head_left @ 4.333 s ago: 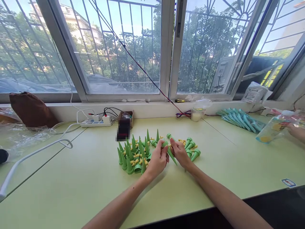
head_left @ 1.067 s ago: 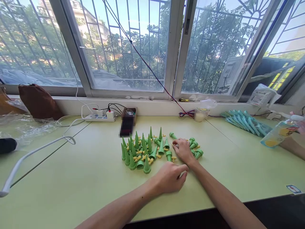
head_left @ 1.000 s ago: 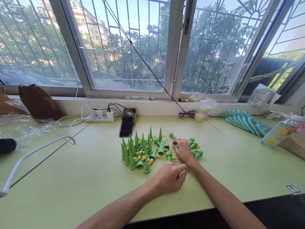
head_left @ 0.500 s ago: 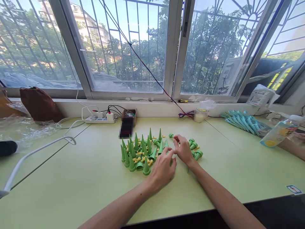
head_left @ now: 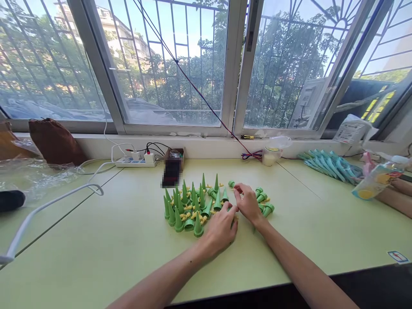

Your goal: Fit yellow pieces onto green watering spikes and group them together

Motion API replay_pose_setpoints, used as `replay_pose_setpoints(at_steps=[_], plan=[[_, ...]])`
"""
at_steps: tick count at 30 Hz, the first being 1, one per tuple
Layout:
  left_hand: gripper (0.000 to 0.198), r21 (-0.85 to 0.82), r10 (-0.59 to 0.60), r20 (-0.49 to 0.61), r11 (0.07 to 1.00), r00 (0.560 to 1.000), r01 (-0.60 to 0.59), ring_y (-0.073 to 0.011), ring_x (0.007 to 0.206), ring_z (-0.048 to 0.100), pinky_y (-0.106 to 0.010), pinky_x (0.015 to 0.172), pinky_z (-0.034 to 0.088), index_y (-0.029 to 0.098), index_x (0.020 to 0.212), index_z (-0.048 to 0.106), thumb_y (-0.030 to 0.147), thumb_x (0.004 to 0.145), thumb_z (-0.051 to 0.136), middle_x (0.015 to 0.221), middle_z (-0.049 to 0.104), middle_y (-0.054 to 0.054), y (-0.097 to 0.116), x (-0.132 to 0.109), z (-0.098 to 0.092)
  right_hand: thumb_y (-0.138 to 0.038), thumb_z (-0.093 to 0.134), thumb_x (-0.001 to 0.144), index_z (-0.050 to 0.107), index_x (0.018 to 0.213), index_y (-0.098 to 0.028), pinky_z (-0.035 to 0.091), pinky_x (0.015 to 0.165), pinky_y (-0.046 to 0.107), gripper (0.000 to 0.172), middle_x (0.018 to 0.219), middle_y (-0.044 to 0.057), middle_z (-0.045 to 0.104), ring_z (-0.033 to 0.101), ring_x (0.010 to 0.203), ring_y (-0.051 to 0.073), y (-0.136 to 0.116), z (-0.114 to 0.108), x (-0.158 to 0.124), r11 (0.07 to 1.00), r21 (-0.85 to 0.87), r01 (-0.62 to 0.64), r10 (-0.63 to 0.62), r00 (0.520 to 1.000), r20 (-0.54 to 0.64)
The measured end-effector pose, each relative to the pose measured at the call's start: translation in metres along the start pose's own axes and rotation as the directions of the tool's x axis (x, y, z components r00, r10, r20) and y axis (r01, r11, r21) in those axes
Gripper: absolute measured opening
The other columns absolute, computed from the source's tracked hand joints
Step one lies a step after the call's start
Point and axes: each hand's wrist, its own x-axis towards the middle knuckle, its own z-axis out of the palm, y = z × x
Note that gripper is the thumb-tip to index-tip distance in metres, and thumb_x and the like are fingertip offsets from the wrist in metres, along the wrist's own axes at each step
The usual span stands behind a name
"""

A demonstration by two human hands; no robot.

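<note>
A cluster of green plastic cones (head_left: 188, 206) stands on the pale green table (head_left: 112, 240), mixed with small yellow fittings (head_left: 186, 214). My left hand (head_left: 222, 227) is curled with its fingertips down at the cluster's right edge, over a piece I cannot make out. My right hand (head_left: 250, 202) rests just beyond it, thumb and forefinger pinched on a small yellow fitting. Several green caps (head_left: 264, 202) lie on their sides right of that hand.
At the back stand a power strip (head_left: 135, 161) with cables, a dark box (head_left: 172, 171) and a plastic cup (head_left: 270, 155). A white cable (head_left: 48, 206) loops at left near a brown bag (head_left: 54, 139). Teal spikes (head_left: 331, 165) lie at right, where another person's hand (head_left: 401, 185) holds a bottle (head_left: 375, 180).
My left hand has come forward from the bare table in front of the pile to the cones' right edge. My right hand has shifted slightly and stays pinched.
</note>
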Motion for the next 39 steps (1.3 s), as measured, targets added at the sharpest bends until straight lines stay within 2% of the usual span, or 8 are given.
replay_pose_setpoints(at_steps=[4, 8, 13, 18, 25, 33, 39], plan=[[0.025, -0.061, 0.012, -0.037, 0.998, 0.999, -0.015, -0.0239, 0.098, 0.067, -0.036, 0.087, 0.054, 0.022, 0.112, 0.057, 0.014, 0.090, 0.050, 0.120, 0.059, -0.010, -0.001, 0.001, 0.001, -0.027, 0.048, 0.094, 0.063, 0.089, -0.020, 0.048, 0.077, 0.036, 0.017, 0.084, 0.008, 0.070, 0.062, 0.082, 0.024, -0.001, 0.000, 0.000, 1.000, 0.011, 0.012, -0.012, 1.000, -0.023], [0.026, -0.139, 0.007, -0.145, 0.990, 0.989, -0.027, -0.0251, 0.103, 0.065, -0.040, 0.091, 0.054, 0.021, 0.112, 0.060, 0.010, 0.089, 0.051, 0.120, 0.059, -0.011, -0.003, 0.003, 0.004, -0.030, 0.048, 0.096, 0.063, 0.090, -0.019, 0.050, 0.076, 0.035, 0.019, 0.085, 0.008, 0.070, 0.062, 0.080, 0.023, -0.003, -0.002, 0.001, 0.999, 0.033, 0.010, -0.009, 0.999, -0.040], [0.023, -0.228, -0.032, -0.325, 0.973, 0.945, -0.046, -0.0246, 0.105, 0.065, -0.040, 0.093, 0.054, 0.019, 0.108, 0.063, 0.011, 0.089, 0.055, 0.115, 0.061, -0.010, -0.004, 0.008, 0.002, -0.032, 0.047, 0.097, 0.064, 0.094, -0.018, 0.052, 0.072, 0.033, 0.022, 0.085, 0.008, 0.070, 0.063, 0.074, 0.021, -0.006, -0.003, 0.001, 0.994, 0.107, -0.007, 0.007, 1.000, -0.003], [0.017, -0.313, -0.131, -0.430, 0.950, 0.893, -0.012, -0.0224, 0.097, 0.065, -0.037, 0.088, 0.054, 0.018, 0.104, 0.064, 0.013, 0.090, 0.056, 0.110, 0.061, -0.010, -0.002, 0.012, -0.004, -0.032, 0.046, 0.099, 0.066, 0.097, -0.018, 0.053, 0.074, 0.032, 0.024, 0.094, 0.009, 0.071, 0.066, 0.079, 0.021, -0.013, -0.005, 0.000, 0.981, 0.194, 0.016, -0.025, 0.999, 0.044], [0.017, -0.386, -0.212, -0.462, 0.922, 0.861, 0.020, -0.0182, 0.084, 0.062, -0.034, 0.077, 0.052, 0.018, 0.106, 0.064, 0.016, 0.092, 0.056, 0.111, 0.059, -0.009, -0.008, 0.015, -0.003, -0.030, 0.048, 0.099, 0.067, 0.094, -0.019, 0.053, 0.072, 0.031, 0.023, 0.089, 0.007, 0.071, 0.066, 0.079, 0.020, -0.021, -0.006, -0.001, 0.969, 0.239, 0.056, -0.089, 0.988, 0.127], [0.015, -0.388, -0.227, -0.475, 0.921, 0.851, 0.029, -0.0175, 0.080, 0.060, -0.034, 0.076, 0.051, 0.018, 0.103, 0.065, 0.017, 0.091, 0.057, 0.105, 0.061, -0.008, -0.008, 0.016, -0.005, -0.031, 0.048, 0.099, 0.067, 0.089, -0.020, 0.051, 0.068, 0.029, 0.024, 0.082, 0.004, 0.071, 0.064, 0.071, 0.018, -0.021, -0.005, -0.003, 0.958, 0.286, 0.031, -0.094, 0.974, 0.206], [0.012, -0.404, -0.257, -0.483, 0.914, 0.837, 0.047, -0.0181, 0.081, 0.061, -0.034, 0.075, 0.052, 0.017, 0.100, 0.065, 0.018, 0.090, 0.058, 0.103, 0.061, -0.007, -0.011, 0.018, -0.004, -0.034, 0.048, 0.099, 0.066, 0.088, -0.020, 0.050, 0.066, 0.028, 0.025, 0.078, 0.004, 0.069, 0.063, 0.067, 0.018, -0.024, -0.008, -0.004, 0.955, 0.296, 0.012, -0.068, 0.981, 0.179]])
